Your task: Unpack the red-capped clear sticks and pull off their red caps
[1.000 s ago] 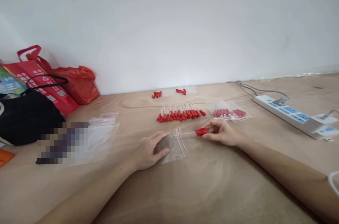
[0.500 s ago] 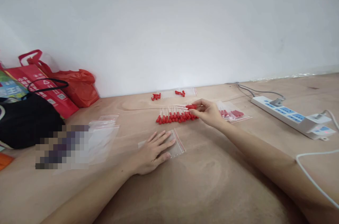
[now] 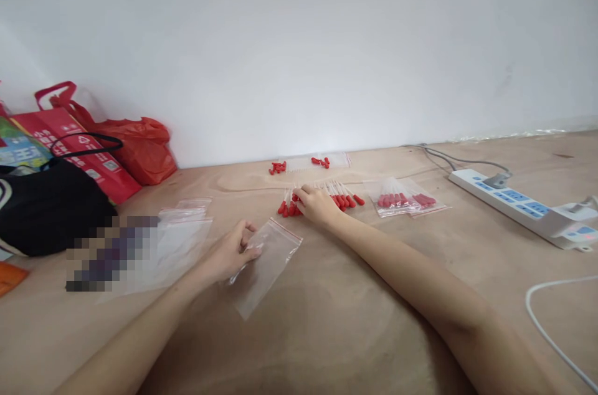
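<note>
My left hand point(image 3: 233, 252) pinches the edge of a clear zip bag point(image 3: 273, 258) between thumb and fingers, its red-striped end tilted up to the right. My right hand point(image 3: 317, 203) reaches into a row of red-bulbed glass droppers point(image 3: 346, 200), thumb and fingers closed at a red bulb near the row's left part. The hand hides the middle of the row. The droppers lie side by side, red bulbs toward me and thin clear stems pointing away.
Filled zip bags point(image 3: 397, 199) lie right of the row; another bag point(image 3: 299, 162) with red bulbs is by the wall. Flat clear bags point(image 3: 182, 242) lie on the left beside a black bag point(image 3: 56, 208) and red bags point(image 3: 144, 149). A white power strip point(image 3: 518, 205) stands at right.
My right hand has moved left along the row from its right end, where it held red-bulbed droppers. My left hand, flat on the zip bag before, now pinches it, and the bag has turned.
</note>
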The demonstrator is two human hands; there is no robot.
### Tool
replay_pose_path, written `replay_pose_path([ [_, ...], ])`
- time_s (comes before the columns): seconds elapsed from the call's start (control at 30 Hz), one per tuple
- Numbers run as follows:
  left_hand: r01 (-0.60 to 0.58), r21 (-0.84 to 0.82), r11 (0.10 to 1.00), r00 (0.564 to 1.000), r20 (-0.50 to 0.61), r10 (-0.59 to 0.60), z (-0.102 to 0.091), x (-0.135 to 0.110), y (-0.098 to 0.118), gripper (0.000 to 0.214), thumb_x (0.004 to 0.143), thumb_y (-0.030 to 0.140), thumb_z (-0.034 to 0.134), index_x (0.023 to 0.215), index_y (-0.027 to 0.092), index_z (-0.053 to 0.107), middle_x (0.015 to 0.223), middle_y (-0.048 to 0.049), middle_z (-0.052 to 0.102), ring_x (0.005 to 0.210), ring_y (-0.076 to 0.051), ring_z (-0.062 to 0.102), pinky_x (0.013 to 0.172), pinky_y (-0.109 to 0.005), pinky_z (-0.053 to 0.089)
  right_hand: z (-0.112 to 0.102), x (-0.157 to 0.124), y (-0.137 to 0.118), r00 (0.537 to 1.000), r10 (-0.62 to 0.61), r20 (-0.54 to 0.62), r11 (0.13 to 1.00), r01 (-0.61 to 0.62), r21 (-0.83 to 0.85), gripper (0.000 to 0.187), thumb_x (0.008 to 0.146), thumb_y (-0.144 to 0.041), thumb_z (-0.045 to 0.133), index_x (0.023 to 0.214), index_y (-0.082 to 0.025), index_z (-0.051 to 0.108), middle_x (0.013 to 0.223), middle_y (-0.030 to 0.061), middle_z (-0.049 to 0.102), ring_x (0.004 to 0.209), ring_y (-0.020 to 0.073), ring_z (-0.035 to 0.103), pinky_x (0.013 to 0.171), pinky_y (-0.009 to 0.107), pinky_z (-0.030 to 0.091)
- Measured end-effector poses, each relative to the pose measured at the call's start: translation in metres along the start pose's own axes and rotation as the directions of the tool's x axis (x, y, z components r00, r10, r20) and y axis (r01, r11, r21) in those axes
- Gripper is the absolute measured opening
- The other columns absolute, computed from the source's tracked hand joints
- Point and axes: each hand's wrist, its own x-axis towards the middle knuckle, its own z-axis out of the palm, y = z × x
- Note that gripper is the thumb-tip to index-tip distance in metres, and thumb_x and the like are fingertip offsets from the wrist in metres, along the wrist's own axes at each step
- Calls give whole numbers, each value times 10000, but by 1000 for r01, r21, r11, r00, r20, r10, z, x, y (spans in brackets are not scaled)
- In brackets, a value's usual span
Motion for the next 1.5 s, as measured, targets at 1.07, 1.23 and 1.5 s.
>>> replay_pose_path([
  [1.07, 685, 172, 708, 714, -349, -606, -36, 16, -56, 690, 814, 578, 206, 1300, 91, 251, 1360, -269, 166, 1210, -504, 185, 806, -619, 301, -12, -81, 18, 951, -144, -275, 990, 134, -55, 243, 827, -289, 449, 986, -168, 588, 964, 89, 569, 863, 190, 485, 727, 326, 296],
  [1.23, 605, 252, 755, 773, -413, -481, -29, 24, -50, 534, 846, 439, 270, 1285, 138, 311, 1341, -247, 229, 1168, -426, 342, 882, -535, 303, -29, -117, 52, 912, -13, -410, 987, -54, -152, 222, 813, -303, 473, 944, -186, 609, 924, 70, 588, 840, 186, 489, 715, 322, 290],
  [1.5, 231, 389, 892, 884, -467, -25, -28, 47, -42, 383, 836, 277, 317, 1138, 128, 500, 1232, -114, 463, 1178, -244, 384, 1001, -363, 267, -51, -141, 120, 742, 493, -454, 754, -625, -203, 297, 797, -404, 443, 911, -203, 629, 1023, 88, 559, 945, 255, 456, 816, 410, 257],
])
